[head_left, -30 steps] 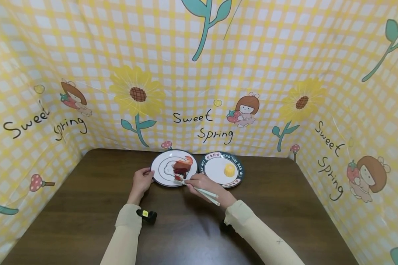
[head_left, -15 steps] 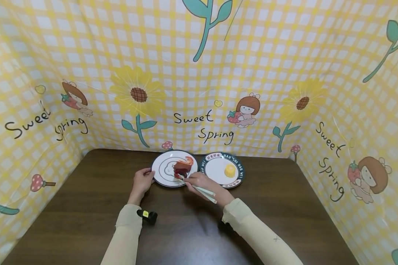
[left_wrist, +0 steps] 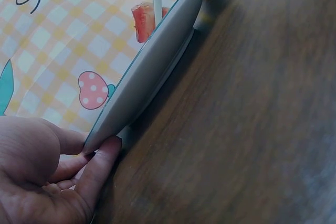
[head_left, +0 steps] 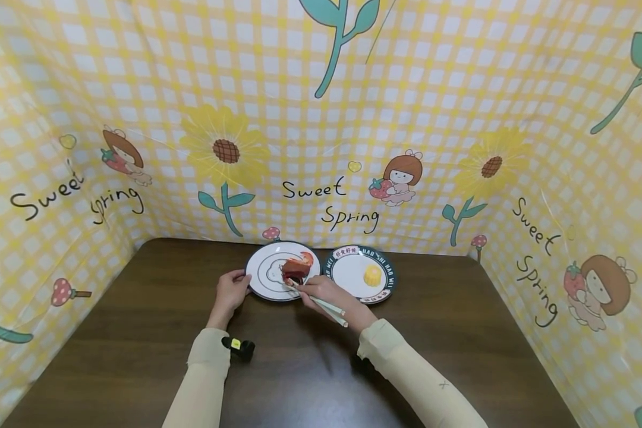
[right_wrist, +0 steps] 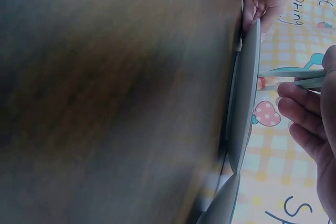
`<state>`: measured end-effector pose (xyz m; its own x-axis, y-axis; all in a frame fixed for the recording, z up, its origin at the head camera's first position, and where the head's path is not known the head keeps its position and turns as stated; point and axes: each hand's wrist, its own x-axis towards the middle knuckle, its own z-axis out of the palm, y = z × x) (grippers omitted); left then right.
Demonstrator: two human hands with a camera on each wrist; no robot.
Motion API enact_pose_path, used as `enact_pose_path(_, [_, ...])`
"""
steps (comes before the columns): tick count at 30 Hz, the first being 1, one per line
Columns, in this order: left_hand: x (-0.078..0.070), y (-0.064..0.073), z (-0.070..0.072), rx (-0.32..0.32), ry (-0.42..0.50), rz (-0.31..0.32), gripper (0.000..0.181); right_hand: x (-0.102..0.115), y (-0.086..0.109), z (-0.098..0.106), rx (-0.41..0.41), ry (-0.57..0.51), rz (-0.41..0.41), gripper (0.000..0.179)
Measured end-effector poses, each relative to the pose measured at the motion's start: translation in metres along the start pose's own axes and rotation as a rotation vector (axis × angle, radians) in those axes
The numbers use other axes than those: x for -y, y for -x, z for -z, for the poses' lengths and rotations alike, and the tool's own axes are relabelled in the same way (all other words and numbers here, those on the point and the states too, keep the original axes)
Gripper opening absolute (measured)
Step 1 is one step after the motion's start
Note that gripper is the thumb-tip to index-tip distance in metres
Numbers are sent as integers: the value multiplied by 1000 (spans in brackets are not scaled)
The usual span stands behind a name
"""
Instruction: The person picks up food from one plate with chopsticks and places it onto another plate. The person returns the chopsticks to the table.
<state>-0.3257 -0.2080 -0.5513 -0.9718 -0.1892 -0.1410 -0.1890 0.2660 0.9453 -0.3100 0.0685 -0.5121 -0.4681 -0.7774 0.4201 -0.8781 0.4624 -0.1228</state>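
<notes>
In the head view my left hand [head_left: 231, 295] pinches the left rim of a white plate [head_left: 262, 284] with dark ring lines. The left wrist view shows the thumb and fingers [left_wrist: 97, 169] on its edge. On this plate lies reddish-brown food [head_left: 296, 268] with an orange, shrimp-like end; its exact kind is unclear. My right hand [head_left: 329, 297] holds a pair of pale green chopsticks [head_left: 326, 307], tips down at the front edge of the food. Whether the tips grip a piece cannot be told. In the right wrist view the chopsticks [right_wrist: 294, 73] point towards the plate.
Right beside it stands a second plate [head_left: 348, 276] with a green lettered rim, bearing a yellow piece [head_left: 373, 275] that looks like corn. Both are near the back of the dark wooden table [head_left: 278, 380]. A checked cloth [head_left: 321, 137] hangs around the back and sides.
The chopstick tips have shifted slightly and drawn closer together at the front of the food. My left hand stays on the plate's rim. The head view has shifted a little.
</notes>
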Motion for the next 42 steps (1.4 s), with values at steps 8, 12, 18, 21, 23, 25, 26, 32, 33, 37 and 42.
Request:
enact_pose_path(8, [-1,1,2,4,-6,10,46,6,5,8,-12,-69,13,21])
enact_pose_path(12, [-1,0,4,8,-16,1,47,11,7,12,17,-86,-4,23])
enact_pose_path(18, [-1,0,5,9,-23,1,49,14,7,11,28,-50,-15,25])
enact_pose_path(21, [0,0,6,13,-20,3,49,14,6,9,26,-16,-5,23])
enact_pose_path(23, [1,0,6,14,-19,0,49,13,5,8,24,8,8,22])
enact_pose_path(25, [1,0,5,13,-18,0,49,12,3,6,16,17,22,21])
enact_pose_path(26, [2,0,5,14,-17,-1,49,11,2,5,8,26,34,21])
enact_pose_path(32, [1,0,4,19,-10,9,50,7,-2,2,-33,97,95,18])
enact_pose_path(33, [1,1,4,18,-12,10,50,6,-2,1,-38,103,100,18])
enact_pose_path(37, [0,0,3,10,-20,9,49,5,-3,0,-40,140,119,17])
enact_pose_path(42, [0,1,3,14,-14,14,49,3,-1,1,-31,119,107,16])
